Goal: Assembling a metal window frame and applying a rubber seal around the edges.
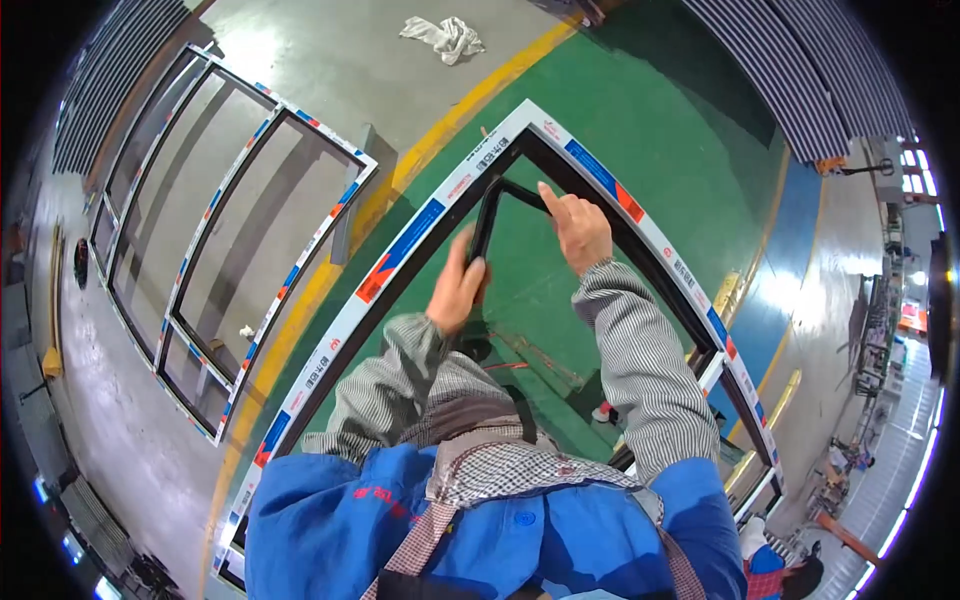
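Observation:
A large window frame [430,222] lies in front of and around my arms, its white outer faces covered with blue, red and white film and its inner sides black. Inside its far corner, a black strip [487,215] bends sharply, like a rubber seal. My left hand [458,288], slightly blurred, is closed round the strip's left leg. At the other leg, my right hand [580,230] has its fingers curled on the strip, with one digit pointing up toward the corner. Where the strip's ends run is hidden behind my hands.
Another filmed frame [275,115] with several openings lies to the left. A white cloth [445,38] is on the grey floor beyond a yellow line [500,80]. Stacked grey profiles [800,60] stand at the far right. Another person [775,575] shows at the lower right.

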Motion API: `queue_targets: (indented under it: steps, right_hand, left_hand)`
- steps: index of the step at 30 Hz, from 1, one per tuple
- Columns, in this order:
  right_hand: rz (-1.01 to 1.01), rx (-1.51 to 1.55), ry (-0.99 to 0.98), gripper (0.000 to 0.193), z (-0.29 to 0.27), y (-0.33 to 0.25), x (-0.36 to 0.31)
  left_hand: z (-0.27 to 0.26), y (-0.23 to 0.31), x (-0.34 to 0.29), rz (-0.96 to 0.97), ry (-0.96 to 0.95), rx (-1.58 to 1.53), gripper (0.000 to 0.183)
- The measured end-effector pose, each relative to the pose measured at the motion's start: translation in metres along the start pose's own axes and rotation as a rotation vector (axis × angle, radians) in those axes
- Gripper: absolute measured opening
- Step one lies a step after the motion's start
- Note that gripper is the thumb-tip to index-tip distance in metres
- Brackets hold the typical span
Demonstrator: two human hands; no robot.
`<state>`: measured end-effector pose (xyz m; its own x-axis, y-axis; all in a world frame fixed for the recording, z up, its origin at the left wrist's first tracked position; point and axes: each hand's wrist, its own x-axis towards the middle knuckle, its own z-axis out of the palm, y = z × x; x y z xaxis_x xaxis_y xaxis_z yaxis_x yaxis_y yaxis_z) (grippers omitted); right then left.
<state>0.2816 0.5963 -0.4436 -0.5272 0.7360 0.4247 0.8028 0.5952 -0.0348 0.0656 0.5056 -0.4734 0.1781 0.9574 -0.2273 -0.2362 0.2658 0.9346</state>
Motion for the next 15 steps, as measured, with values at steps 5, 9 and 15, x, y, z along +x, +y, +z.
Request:
queue_targets:
  steps: [5, 9, 15]
  right_hand:
    - [0.085, -0.113, -0.100, 0.060, 0.007, -0.017, 0.016]
    - [0.253, -0.173, -0.163, 0.054, 0.013, -0.008, 0.019]
    - [0.357, -0.168, -0.219, 0.052, 0.010, -0.010, 0.030]
  left_hand:
    - [-0.015, 0.014, 0.065, 0.169, 0.099, 0.470, 0.053]
    - [0.007, 0.033, 0.093, 0.184, 0.079, 0.559, 0.054]
    - [0.012, 0.011, 0.115, 0.227, 0.155, 0.568, 0.055]
